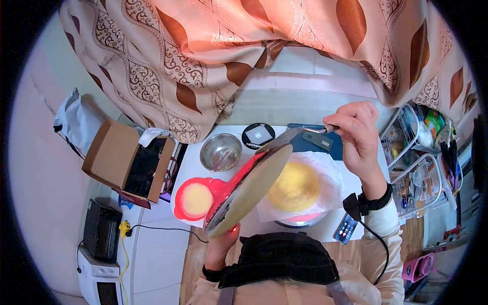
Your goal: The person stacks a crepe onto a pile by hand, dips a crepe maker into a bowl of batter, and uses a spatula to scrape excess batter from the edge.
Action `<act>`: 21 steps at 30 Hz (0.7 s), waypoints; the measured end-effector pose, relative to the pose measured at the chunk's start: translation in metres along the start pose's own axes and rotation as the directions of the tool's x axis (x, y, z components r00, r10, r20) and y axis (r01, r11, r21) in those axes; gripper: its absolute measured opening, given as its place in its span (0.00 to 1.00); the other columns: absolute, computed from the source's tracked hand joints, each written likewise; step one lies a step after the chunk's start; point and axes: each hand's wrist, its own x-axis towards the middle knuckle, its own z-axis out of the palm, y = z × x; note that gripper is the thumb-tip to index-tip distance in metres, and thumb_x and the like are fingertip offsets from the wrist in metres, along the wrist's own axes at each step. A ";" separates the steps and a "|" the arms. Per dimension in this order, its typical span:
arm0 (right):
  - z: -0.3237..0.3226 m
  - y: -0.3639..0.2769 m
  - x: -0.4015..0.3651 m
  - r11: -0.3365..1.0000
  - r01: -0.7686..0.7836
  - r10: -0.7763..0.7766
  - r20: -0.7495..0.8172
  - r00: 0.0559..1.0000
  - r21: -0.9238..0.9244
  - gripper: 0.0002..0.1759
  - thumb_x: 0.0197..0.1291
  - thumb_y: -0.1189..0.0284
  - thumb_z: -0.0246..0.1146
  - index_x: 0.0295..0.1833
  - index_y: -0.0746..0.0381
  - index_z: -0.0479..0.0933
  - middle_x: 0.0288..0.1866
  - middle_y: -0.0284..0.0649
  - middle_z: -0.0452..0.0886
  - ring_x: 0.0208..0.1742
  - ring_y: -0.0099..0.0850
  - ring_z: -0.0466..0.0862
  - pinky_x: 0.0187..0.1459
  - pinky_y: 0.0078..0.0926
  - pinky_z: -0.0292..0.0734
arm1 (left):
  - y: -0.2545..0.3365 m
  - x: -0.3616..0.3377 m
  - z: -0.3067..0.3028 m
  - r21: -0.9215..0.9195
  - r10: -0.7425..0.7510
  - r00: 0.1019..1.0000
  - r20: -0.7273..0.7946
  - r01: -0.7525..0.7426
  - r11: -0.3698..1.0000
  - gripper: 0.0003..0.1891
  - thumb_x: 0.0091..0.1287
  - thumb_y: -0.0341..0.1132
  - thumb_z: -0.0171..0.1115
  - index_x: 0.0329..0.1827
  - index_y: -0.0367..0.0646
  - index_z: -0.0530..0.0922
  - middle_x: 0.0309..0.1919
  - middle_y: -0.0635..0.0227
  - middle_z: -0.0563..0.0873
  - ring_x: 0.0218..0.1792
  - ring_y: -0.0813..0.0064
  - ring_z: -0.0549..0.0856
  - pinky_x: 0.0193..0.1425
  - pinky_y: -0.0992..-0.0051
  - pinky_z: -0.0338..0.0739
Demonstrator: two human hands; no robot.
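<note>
My left hand (223, 244) grips a red electric crepe maker (247, 172) near a small red light, with the plate tilted steeply. A pale round crepe (259, 190) hangs on the tilted plate, and part of the dark surface shows along its edge. In my closed right hand (358, 129) is the handle of an offset spatula (280, 140). Its metal blade meets the upper end of the plate and crepe. Yellow crepes (295, 186) lie on white paper (333, 189) beyond. At left, a red dish (179, 204) holds pale batter (197, 200).
On the white table are a metal bowl (220, 152), a black patterned disc (258, 135), a dark flat case (325, 142) and a phone (346, 228). A cardboard box (113, 155) stands left; wire baskets (418, 183) stand right. A black cable (168, 228) reaches the table.
</note>
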 end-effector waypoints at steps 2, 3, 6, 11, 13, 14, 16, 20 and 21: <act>-0.001 0.002 0.000 1.000 0.008 -0.008 0.000 1.000 -0.007 0.12 0.45 0.77 0.58 0.38 0.56 0.79 0.31 0.32 0.73 0.34 0.30 0.72 0.45 0.28 0.55 | -0.002 -0.002 0.006 -0.011 -0.005 0.999 -0.032 0.005 1.000 0.06 0.46 0.26 0.60 0.25 0.42 0.72 0.16 0.70 0.72 0.19 0.74 0.70 0.26 0.74 0.68; -0.002 0.003 0.000 1.000 0.017 -0.018 -0.011 1.000 -0.003 0.12 0.45 0.77 0.58 0.38 0.56 0.79 0.30 0.32 0.73 0.34 0.30 0.72 0.44 0.28 0.55 | 0.000 -0.002 0.007 -0.020 -0.014 0.998 -0.061 0.012 1.000 0.06 0.46 0.26 0.61 0.24 0.43 0.72 0.15 0.69 0.71 0.18 0.73 0.70 0.26 0.73 0.68; -0.005 0.003 -0.002 0.999 0.036 -0.036 -0.068 0.997 -0.013 0.13 0.44 0.77 0.58 0.38 0.55 0.79 0.30 0.31 0.73 0.33 0.30 0.71 0.43 0.29 0.56 | 0.007 0.005 0.003 0.063 0.036 0.997 -0.073 -0.031 0.998 0.05 0.45 0.27 0.61 0.24 0.43 0.73 0.16 0.68 0.74 0.20 0.69 0.73 0.29 0.70 0.70; -0.023 -0.020 0.002 0.956 0.200 -0.226 -0.108 0.968 -0.213 0.16 0.40 0.70 0.59 0.38 0.43 0.79 0.31 0.25 0.73 0.33 0.26 0.71 0.40 0.29 0.56 | 0.003 0.003 0.001 -0.039 -0.052 0.999 -0.002 0.052 0.998 0.14 0.49 0.29 0.63 0.41 0.43 0.79 0.36 0.67 0.84 0.39 0.71 0.83 0.45 0.71 0.73; -0.026 -0.027 0.002 0.938 0.238 -0.270 -0.101 0.957 -0.252 0.16 0.39 0.69 0.58 0.39 0.42 0.79 0.31 0.24 0.72 0.33 0.26 0.70 0.40 0.29 0.56 | 0.006 0.006 -0.002 -0.141 -0.069 0.998 0.012 0.070 0.988 0.14 0.49 0.27 0.63 0.41 0.41 0.79 0.35 0.65 0.84 0.37 0.72 0.84 0.42 0.73 0.75; -0.026 -0.030 0.002 0.915 0.275 -0.314 -0.094 0.945 -0.294 0.17 0.39 0.69 0.58 0.39 0.41 0.79 0.31 0.24 0.72 0.33 0.25 0.70 0.40 0.30 0.56 | 0.008 0.008 -0.003 -0.111 -0.042 0.999 0.009 0.043 0.993 0.14 0.49 0.25 0.62 0.41 0.40 0.78 0.33 0.64 0.84 0.35 0.72 0.84 0.39 0.75 0.76; -0.026 -0.033 0.001 0.909 0.278 -0.319 -0.089 0.944 -0.310 0.18 0.39 0.69 0.58 0.39 0.41 0.79 0.32 0.23 0.72 0.33 0.24 0.70 0.40 0.30 0.56 | 0.011 0.011 -0.007 -0.082 -0.017 1.000 0.007 0.017 0.997 0.15 0.48 0.24 0.62 0.41 0.38 0.78 0.32 0.62 0.84 0.34 0.71 0.85 0.37 0.77 0.77; -0.022 -0.032 -0.003 0.922 0.257 -0.294 -0.089 0.952 -0.289 0.18 0.37 0.68 0.59 0.39 0.41 0.78 0.32 0.24 0.72 0.33 0.24 0.69 0.40 0.30 0.55 | 0.018 0.014 -0.012 -0.138 -0.021 0.999 -0.030 0.016 0.990 0.15 0.48 0.25 0.62 0.42 0.38 0.78 0.32 0.63 0.84 0.34 0.73 0.85 0.37 0.79 0.76; -0.020 -0.032 -0.005 0.921 0.258 -0.297 -0.094 0.950 -0.292 0.18 0.37 0.68 0.59 0.39 0.41 0.79 0.32 0.24 0.72 0.32 0.24 0.69 0.40 0.30 0.55 | 0.019 0.014 -0.012 -0.150 0.000 0.996 -0.085 -0.013 0.989 0.15 0.48 0.25 0.62 0.42 0.38 0.78 0.32 0.63 0.84 0.34 0.74 0.85 0.37 0.79 0.76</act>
